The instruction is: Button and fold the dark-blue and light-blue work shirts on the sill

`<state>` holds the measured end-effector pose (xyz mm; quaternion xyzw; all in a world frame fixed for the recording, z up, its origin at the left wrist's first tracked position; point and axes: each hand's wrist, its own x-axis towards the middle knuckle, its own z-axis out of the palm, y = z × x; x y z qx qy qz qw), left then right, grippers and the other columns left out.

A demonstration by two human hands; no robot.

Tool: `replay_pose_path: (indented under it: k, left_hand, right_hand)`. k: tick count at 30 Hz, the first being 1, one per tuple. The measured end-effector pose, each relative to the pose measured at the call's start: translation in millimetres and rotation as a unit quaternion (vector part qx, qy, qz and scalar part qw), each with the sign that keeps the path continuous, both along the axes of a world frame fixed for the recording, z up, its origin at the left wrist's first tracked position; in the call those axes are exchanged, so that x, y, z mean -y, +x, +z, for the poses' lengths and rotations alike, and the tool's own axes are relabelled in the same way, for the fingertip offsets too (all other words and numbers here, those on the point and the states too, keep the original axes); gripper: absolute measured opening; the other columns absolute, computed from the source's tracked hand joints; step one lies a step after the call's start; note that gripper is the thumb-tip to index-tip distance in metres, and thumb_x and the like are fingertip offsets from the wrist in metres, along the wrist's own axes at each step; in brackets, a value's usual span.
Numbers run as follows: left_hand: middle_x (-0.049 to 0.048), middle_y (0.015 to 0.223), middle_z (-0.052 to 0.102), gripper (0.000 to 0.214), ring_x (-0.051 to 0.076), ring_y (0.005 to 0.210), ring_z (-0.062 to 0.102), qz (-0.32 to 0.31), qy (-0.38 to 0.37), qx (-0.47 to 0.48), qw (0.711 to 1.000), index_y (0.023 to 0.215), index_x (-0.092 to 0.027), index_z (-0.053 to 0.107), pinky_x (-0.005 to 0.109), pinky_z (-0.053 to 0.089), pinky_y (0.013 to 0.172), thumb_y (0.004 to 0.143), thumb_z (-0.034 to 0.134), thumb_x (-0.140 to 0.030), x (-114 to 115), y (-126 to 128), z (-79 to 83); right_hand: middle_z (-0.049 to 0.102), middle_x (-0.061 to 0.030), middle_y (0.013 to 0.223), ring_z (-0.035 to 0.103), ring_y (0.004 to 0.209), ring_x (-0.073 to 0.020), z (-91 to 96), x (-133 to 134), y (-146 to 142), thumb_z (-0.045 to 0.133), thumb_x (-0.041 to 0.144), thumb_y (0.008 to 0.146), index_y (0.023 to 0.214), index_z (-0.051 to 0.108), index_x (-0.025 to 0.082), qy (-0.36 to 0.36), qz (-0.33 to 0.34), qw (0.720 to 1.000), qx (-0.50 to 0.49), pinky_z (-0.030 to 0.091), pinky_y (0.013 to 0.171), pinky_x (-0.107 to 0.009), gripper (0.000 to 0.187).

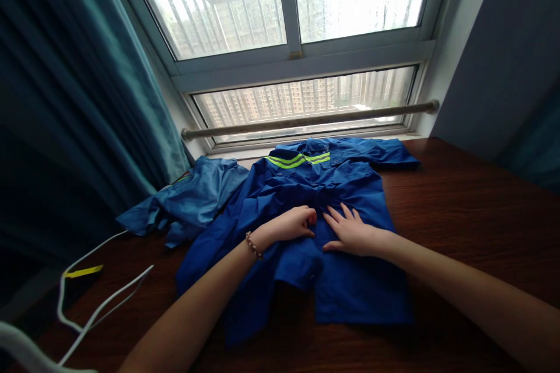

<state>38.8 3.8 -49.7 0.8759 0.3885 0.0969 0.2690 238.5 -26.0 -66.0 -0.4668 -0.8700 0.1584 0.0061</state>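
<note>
1. Window (289, 6): back of view, grey frame, wet-looking glass, railings and tower blocks outside.
2. Curtain (109, 70): teal, hangs in folds along the left side.
3. Tabletop (464, 204): dark reddish wood, runs up to the window; bare patch at right.
4. Jacket (301, 192): deep blue, lies on the tabletop just below the window, mid-view. Collar end toward the glass, hem toward the wearer. One sleeve stretches out to the right. Fabric rumpled on the left, flatter at lower right.
5. Second garment (210, 186): paler blue, crumpled, left of the jacket, against the curtain. Touching the jacket or just beside it, cannot tell.
6. Bar (306, 121): horizontal, worn-looking, crosses in front of the lower pane.
7. White piece (82, 330): thin, bent, lower left; cord or hanger, cannot tell.
8. Right hand (350, 233): open, fingers spread, palm down on the jacket front.
9. Left hand (293, 225): fingers curled, on the jacket just beside the right hand. Pinching cloth or only resting, cannot tell.
10. Stripes (286, 161): yellow-green, across the jacket chest.
11. Yellow strip (83, 272): at the white piece.
12. Bracelet (253, 246): braided or beaded, left wrist.
</note>
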Motion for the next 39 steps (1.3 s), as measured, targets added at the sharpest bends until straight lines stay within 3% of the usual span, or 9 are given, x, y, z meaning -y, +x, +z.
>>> replay_pose_path:
  k: [5,9,11,14,19,28,32,35,39]
  left_hand:
    - [-0.0010,0.068,0.053,0.020,0.010,0.059,0.047,0.005,-0.002,0.055,0.998,0.075,-0.015,0.056,0.019,0.036,0.052,0.068,0.063,-0.032,-12.9,-4.3,-14.9]
    - [-0.0027,0.061,0.052,0.023,0.009,0.055,0.046,0.017,-0.028,0.075,0.997,0.075,-0.014,0.055,0.018,0.033,0.048,0.068,0.063,-0.034,-12.7,-3.3,-18.1]
    - [-0.0026,0.061,0.053,0.023,0.009,0.055,0.046,0.018,-0.035,0.075,0.996,0.074,-0.014,0.055,0.018,0.033,0.049,0.068,0.063,-0.035,-12.0,-3.1,-18.0]
    - [-0.0019,0.063,0.055,0.024,0.009,0.055,0.046,0.016,-0.043,0.081,0.996,0.073,-0.014,0.056,0.018,0.033,0.049,0.067,0.064,-0.036,-11.3,-3.3,-17.2]
    - [-0.0011,0.062,0.056,0.026,0.009,0.054,0.048,0.029,-0.057,0.090,0.994,0.071,-0.014,0.058,0.018,0.034,0.049,0.065,0.065,-0.038,-9.4,-2.3,-15.5]
    - [-0.0020,0.058,0.056,0.026,0.009,0.052,0.048,0.039,-0.044,0.080,0.995,0.070,-0.014,0.059,0.017,0.033,0.047,0.063,0.067,-0.038,-6.2,0.9,-13.2]
    - [-0.0018,0.058,0.056,0.026,0.009,0.052,0.049,0.046,-0.049,0.087,0.994,0.069,-0.014,0.059,0.017,0.033,0.046,0.062,0.067,-0.037,-5.4,2.0,-11.2]
    - [-0.0016,0.056,0.056,0.026,0.009,0.051,0.050,0.051,-0.064,0.099,0.992,0.066,-0.013,0.058,0.017,0.035,0.046,0.060,0.069,-0.037,-5.2,1.8,-10.8]
    - [-0.0008,0.052,0.058,0.028,0.011,0.047,0.055,0.076,-0.150,0.135,0.977,0.065,-0.013,0.055,0.019,0.039,0.045,0.061,0.068,-0.038,-4.9,1.9,-12.2]
  right_hand:
    - [0.029,-0.0140,0.138,0.018,0.126,-0.0369,6.1,-34.8,23.6,0.056,0.056,0.069,0.132,0.035,0.017,0.038,0.073,0.996,-0.031,0.021,0.099,-0.048,0.077]
    - [0.054,-0.0125,0.109,0.043,0.107,-0.0258,12.5,-17.0,9.3,0.054,0.034,0.078,0.107,0.056,0.014,0.130,0.049,0.988,-0.074,0.033,0.091,-0.035,0.035]
    - [0.057,-0.0091,0.092,0.049,0.092,-0.0203,12.5,-1.2,-2.5,0.048,0.029,0.082,0.093,0.059,0.015,0.136,0.025,0.985,-0.102,0.038,0.081,-0.030,0.022]
    - [0.054,-0.0069,0.085,0.048,0.084,-0.0186,9.2,15.5,-14.5,0.053,0.034,0.077,0.086,0.056,0.016,0.122,-0.008,0.984,-0.130,0.039,0.074,-0.028,0.021]
    - [0.052,-0.0066,0.085,0.046,0.082,-0.0200,8.1,20.5,-16.8,0.062,0.039,0.065,0.082,0.052,0.016,0.094,-0.033,0.989,-0.114,0.037,0.071,-0.029,0.029]
    - [0.058,-0.0095,0.078,0.050,0.078,-0.0219,10.1,22.7,-17.3,0.051,0.048,0.075,0.071,0.056,0.017,0.123,-0.067,0.989,-0.043,0.037,0.068,-0.031,0.032]
    - [0.060,-0.0091,0.073,0.053,0.073,-0.0214,18.0,21.7,-13.3,0.054,0.045,0.071,0.063,0.059,0.017,0.089,-0.060,0.994,-0.032,0.037,0.061,-0.029,0.030]
    - [0.062,-0.0052,0.065,0.054,0.061,-0.0174,21.8,16.2,-7.3,0.059,0.028,0.062,0.059,0.062,0.018,0.005,-0.077,0.996,-0.045,0.033,0.050,-0.025,0.011]
    - [0.059,-0.0001,0.054,0.050,0.050,-0.0110,17.3,1.2,-3.4,0.055,0.016,0.057,0.058,0.066,0.017,-0.088,-0.098,0.976,-0.173,0.030,0.045,-0.021,0.011]
